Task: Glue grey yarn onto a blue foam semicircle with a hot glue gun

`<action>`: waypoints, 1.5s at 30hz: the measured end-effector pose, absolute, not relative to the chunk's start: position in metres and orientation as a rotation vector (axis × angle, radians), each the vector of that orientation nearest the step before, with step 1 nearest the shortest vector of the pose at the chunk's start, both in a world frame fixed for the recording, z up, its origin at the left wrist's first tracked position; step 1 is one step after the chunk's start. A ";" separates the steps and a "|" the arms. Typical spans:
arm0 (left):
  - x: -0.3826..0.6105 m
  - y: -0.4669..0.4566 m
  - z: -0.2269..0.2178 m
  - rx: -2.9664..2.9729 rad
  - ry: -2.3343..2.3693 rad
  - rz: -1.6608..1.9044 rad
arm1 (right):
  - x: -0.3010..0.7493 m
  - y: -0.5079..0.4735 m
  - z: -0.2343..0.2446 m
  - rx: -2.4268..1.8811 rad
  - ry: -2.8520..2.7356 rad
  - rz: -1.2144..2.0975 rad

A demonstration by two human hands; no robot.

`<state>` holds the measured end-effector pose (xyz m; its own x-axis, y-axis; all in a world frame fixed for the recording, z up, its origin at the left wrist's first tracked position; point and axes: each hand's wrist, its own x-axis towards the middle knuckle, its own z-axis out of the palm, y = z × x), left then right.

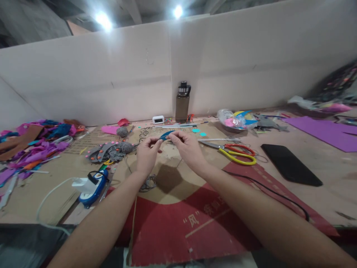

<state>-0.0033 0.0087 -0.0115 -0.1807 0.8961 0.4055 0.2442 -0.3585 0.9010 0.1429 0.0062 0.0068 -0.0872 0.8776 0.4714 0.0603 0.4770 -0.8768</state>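
Above the cardboard sheet (195,219), my two hands meet over a small blue strip (166,135), perhaps felt or foam. My left hand (148,150) pinches its left end between thumb and fingers. At the other end, the fingertips of my right hand (186,146) are closed on it. A thin grey thread hangs near the hands, and a loose coil of grey yarn (149,183) lies on the cardboard below my left hand. Scissors (237,152) with red and yellow handles rest right of my right hand. Small turquoise cutouts (196,130) lie just beyond it.
A water bottle (182,102) and a small white clock (158,119) stand by the wall. Phone (291,164) and purple sheet (326,130) lie right. Left are a power strip (93,188), grey pieces with orange dots (107,152) and coloured scraps (33,149). A bowl (237,123) holds plastic-wrapped bits.
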 end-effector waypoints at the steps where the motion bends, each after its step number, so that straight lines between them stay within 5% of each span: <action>1: -0.003 0.008 -0.011 1.570 1.337 1.568 | 0.144 0.006 0.008 -0.868 -1.510 0.824; 45: 0.003 0.008 -0.006 0.959 0.833 1.523 | 0.139 0.006 -0.020 -0.962 -1.396 0.735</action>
